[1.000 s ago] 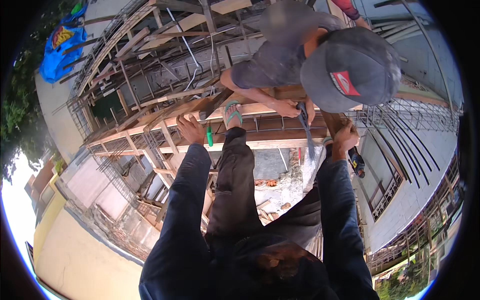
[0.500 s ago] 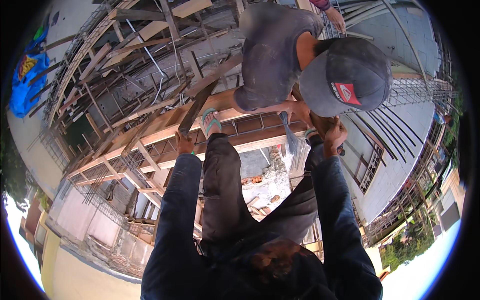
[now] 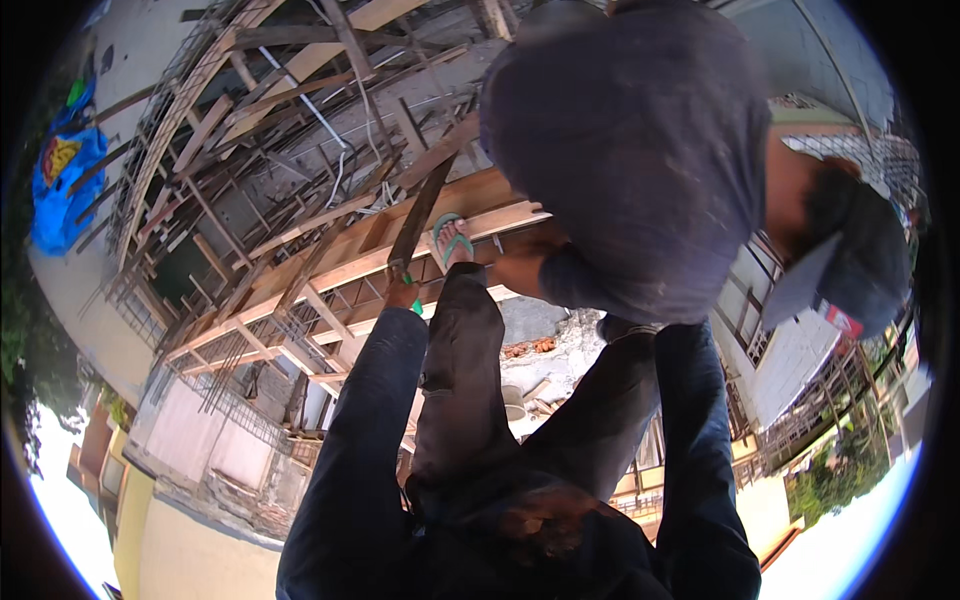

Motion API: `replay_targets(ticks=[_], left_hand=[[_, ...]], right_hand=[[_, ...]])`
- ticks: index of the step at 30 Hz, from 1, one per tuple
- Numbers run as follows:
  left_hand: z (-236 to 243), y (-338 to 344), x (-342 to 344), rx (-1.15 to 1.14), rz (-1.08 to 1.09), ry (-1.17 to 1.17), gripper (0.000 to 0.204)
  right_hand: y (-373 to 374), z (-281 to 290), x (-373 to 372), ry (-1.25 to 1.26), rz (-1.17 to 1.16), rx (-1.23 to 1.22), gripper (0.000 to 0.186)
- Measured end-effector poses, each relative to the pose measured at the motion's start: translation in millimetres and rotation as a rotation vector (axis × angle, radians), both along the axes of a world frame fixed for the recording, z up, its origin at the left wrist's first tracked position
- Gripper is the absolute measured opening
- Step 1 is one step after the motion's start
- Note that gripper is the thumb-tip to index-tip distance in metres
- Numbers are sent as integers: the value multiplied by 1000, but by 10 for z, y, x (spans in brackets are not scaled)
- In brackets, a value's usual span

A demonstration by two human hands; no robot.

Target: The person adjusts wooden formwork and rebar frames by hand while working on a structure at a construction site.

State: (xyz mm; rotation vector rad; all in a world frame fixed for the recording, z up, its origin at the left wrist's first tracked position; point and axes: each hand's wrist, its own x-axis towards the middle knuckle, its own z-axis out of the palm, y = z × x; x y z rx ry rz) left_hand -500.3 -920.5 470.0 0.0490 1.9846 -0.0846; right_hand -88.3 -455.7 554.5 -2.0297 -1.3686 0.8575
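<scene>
My left hand (image 3: 401, 291) is closed round the lower end of a dark wooden board (image 3: 421, 215), which slants up and away to the right. A bright green thing (image 3: 415, 297) shows at this hand; its kind I cannot make out. My right forearm (image 3: 690, 390) reaches forward, but the hand is hidden behind a co-worker (image 3: 630, 140) in a dark shirt and cap, who bends across in front of me. My foot in a green sandal (image 3: 453, 242) stands on timber formwork (image 3: 350, 262), close to the board.
Below my legs is a drop to rubble (image 3: 565, 355) and a pale bucket (image 3: 513, 402). Loose timbers (image 3: 290, 100) and rebar lie at the far left, near a blue tarp (image 3: 68, 190). A grey block wall (image 3: 790, 385) stands at the right.
The co-worker has leaned nearer and to the right, now covering my right hand. That hand showed before, gripping a piece of wood. My left hand keeps its hold on the board.
</scene>
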Motion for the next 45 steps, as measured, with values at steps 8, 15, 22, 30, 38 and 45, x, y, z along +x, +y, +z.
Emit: replay_targets(ticks=[8,15,22,30,38,45], left_hand=[[151,244,-8,-25,8,-159,85],[399,442,251,61,-82,223,68],[1034,434,-106,144,-556,-353,59],[2361,146,115,519,-626,-222,47],[3757,-224,-173,619,-709,-227,48],[4797,-660,-585,249,-426,-533,47]], right_hand=[[34,-13,71,-93,100,-6,33],[128,-52,69,-88,154,20,33],[56,63,76,-76,189,77,32],[-578,640,206,-97,292,112,31],[-1868,1817,251,-187,645,-198,28],[-2499,3681,-505,310,754,-496,41]])
